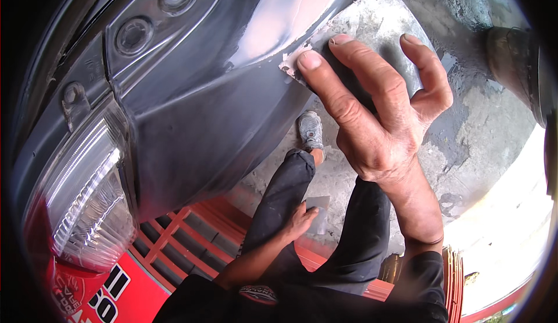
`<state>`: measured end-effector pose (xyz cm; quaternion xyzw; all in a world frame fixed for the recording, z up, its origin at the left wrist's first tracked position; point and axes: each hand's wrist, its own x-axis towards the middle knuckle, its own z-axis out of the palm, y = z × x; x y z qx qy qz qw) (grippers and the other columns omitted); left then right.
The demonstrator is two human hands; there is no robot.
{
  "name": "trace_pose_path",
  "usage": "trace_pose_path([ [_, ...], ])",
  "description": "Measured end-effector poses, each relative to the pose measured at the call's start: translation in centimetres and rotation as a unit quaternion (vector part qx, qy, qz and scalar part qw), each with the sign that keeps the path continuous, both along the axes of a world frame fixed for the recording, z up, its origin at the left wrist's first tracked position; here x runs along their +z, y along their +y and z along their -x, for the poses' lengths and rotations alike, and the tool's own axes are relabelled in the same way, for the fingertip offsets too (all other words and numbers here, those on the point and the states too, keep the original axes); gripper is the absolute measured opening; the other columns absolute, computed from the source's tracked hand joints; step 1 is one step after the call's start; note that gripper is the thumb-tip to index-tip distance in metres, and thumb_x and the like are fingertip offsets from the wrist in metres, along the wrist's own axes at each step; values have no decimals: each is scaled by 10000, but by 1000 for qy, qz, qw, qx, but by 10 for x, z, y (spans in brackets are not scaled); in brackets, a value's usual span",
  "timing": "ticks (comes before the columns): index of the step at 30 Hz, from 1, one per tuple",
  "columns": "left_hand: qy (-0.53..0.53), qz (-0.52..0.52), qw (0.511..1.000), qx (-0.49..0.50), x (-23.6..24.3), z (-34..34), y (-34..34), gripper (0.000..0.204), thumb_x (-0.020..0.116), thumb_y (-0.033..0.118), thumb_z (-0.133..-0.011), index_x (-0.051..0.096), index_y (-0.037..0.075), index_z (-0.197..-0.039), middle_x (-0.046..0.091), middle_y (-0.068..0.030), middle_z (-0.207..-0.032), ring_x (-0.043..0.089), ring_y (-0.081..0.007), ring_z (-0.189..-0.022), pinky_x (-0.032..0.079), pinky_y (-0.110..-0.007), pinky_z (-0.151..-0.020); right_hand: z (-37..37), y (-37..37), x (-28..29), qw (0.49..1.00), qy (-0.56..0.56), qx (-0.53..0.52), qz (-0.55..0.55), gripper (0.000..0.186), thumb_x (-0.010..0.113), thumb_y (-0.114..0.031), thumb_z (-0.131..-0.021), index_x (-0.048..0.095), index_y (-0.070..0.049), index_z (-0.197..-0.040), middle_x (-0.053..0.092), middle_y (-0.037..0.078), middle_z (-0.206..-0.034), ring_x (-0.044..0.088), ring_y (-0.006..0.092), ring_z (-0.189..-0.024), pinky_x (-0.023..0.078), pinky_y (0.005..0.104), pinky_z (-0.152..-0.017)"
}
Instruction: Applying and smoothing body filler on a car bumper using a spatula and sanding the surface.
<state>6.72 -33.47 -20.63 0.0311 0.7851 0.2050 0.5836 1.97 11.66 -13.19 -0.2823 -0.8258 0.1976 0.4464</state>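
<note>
My right hand (378, 119) grips a wide, stained metal scraper (372, 12), thumb hidden, fingers pressed on its upper face. The scraper's pale, crusted edge lies at the rim of a dark grey plastic vehicle panel (203, 137), beside a smooth pinkish filler patch (282, 12). Low in the centre, my left hand (296, 224) holds a smaller grey flat plate (319, 218) near my leg. At the left of the panel are round fittings (133, 32) and a clear and red lamp (87, 189).
Red slatted metalwork (174, 224) and a red sticker-covered surface (122, 291) lie low at the left. My shoe (311, 131) is on stained concrete (476, 149). A dark cylindrical object (508, 67) stands at the right, above a bright patch of ground.
</note>
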Motion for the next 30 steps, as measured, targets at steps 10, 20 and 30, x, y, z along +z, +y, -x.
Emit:
trace_pose_path([
  [10, -3, 7, 1000, -20, 12, 5, 15, 393, 673, 291, -1063, 666, -69, -1219, 733, -252, -1034, 727, -351, -976, 553, -467, -884, -9, 4, 19, 1000, -22, -3, 3, 443, 815, -198, -826, 847, -220, -1267, 787, -3, -1161, 658, 121, -1170, 354, 437, -1197],
  [20, -9, -6, 1000, -25, 18, 7, 22, 368, 651, 254, -1067, 661, -63, -1255, 741, -224, -1071, 719, -345, -1009, 551, -461, -917, -51, -42, 23, 992, -103, 50, 45, 364, 748, -162, -909, 847, -216, -1255, 745, 54, -1287, 527, 347, -1328, 382, 500, -1169],
  [30, 12, -36, 999, -18, -1, -1, -17, 385, 659, 277, -1065, 657, -65, -1241, 738, -244, -1058, 726, -357, -994, 554, -475, -899, -6, -73, 20, 998, -51, -19, -24, 362, 896, -324, -838, 862, -353, -1197, 764, -57, -1269, 543, 353, -1205, 452, 532, -1038],
])
